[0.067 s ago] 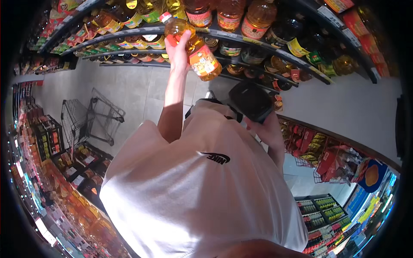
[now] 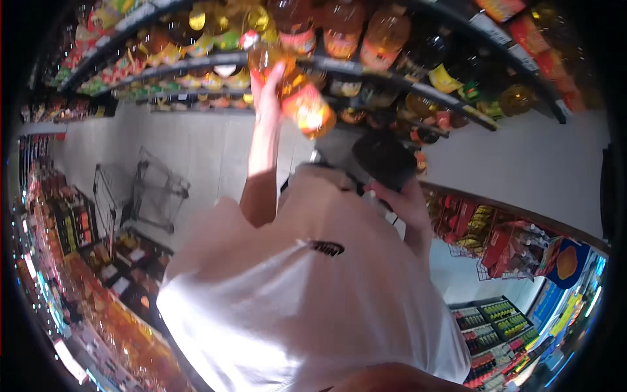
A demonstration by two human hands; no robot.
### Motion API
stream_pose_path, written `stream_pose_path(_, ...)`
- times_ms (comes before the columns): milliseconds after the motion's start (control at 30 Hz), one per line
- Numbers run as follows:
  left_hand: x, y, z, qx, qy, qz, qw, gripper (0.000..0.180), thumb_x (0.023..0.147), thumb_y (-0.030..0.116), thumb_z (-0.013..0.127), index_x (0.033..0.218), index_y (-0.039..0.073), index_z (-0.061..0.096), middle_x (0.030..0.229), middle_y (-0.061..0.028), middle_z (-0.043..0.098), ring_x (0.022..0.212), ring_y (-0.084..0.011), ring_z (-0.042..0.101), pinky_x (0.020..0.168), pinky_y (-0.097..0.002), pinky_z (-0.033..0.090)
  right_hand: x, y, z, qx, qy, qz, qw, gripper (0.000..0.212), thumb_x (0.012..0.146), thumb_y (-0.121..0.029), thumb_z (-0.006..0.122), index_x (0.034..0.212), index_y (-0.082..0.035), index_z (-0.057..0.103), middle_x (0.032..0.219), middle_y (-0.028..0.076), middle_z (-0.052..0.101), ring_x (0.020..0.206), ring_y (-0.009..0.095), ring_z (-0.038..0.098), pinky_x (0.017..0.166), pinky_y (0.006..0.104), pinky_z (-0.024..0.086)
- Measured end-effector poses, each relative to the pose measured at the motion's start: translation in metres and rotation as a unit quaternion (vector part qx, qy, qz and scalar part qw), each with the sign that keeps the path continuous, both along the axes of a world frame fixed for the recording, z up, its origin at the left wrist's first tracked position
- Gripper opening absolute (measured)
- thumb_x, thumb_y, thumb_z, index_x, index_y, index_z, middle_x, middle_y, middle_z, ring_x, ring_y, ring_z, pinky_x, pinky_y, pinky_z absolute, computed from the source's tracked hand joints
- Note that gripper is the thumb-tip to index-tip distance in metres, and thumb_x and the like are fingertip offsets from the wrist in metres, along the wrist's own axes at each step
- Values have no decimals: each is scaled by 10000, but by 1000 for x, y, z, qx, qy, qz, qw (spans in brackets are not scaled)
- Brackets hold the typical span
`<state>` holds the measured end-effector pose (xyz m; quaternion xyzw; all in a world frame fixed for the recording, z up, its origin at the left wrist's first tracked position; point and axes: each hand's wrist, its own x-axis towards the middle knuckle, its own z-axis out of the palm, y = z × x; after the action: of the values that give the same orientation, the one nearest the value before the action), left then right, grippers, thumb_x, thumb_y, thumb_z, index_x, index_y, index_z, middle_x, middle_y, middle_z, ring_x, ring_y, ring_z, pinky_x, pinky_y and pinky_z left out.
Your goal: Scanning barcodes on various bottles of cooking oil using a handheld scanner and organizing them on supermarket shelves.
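Raised at arm's length before the shelves, my left hand (image 2: 268, 93) is closed round a large clear bottle of golden cooking oil (image 2: 299, 81). The bottle leans, its cap toward the upper left and its orange-red label toward the lower right. Motion blur smears it. My right hand (image 2: 406, 201), lower and to the right, grips the near edge of a black rounded object (image 2: 384, 160). What kind of object it is cannot be made out. Several large oil bottles (image 2: 343, 29) with red labels stand on the shelf just beyond the held bottle.
Curved shelf edges (image 2: 398, 78) with price tags run across the top, with more bottles below. A wire shopping cart (image 2: 147, 193) stands on the tiled floor (image 2: 215, 130) at left. Packed displays (image 2: 111, 307) line the left. Hanging goods (image 2: 509, 248) and crates (image 2: 493, 323) are at right.
The held bottle appears slightly lower and is more blurred. The black object has tilted and looks flatter. My right hand has shifted slightly, and the shelves have dropped a little in view.
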<state>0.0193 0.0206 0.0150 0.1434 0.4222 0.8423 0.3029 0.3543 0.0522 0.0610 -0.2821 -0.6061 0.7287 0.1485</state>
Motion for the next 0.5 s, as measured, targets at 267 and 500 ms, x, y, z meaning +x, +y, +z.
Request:
stream_pose_path(267, 60, 18, 29, 155, 65, -305, 937, 1000, 674, 456, 829, 1432, 2, 361, 1334, -200, 537, 1188, -339, 579, 1002, -470, 490, -8, 34, -10, -471, 271, -48, 838, 425, 856, -154, 644, 1257, -59, 537, 1412, 163, 490, 1315, 422, 450, 991, 707, 409)
stream_pose_path(500, 101, 46, 88, 153, 214, -326, 908, 1018, 584, 343, 897, 1381, -33, 388, 1316, -174, 535, 1217, -273, 548, 1032, -407, 450, -12, 29, 7, -448, 383, -101, 802, 291, 881, -223, 623, 1146, -120, 566, 1327, 147, 551, 1291, 386, 483, 1038, 695, 377)
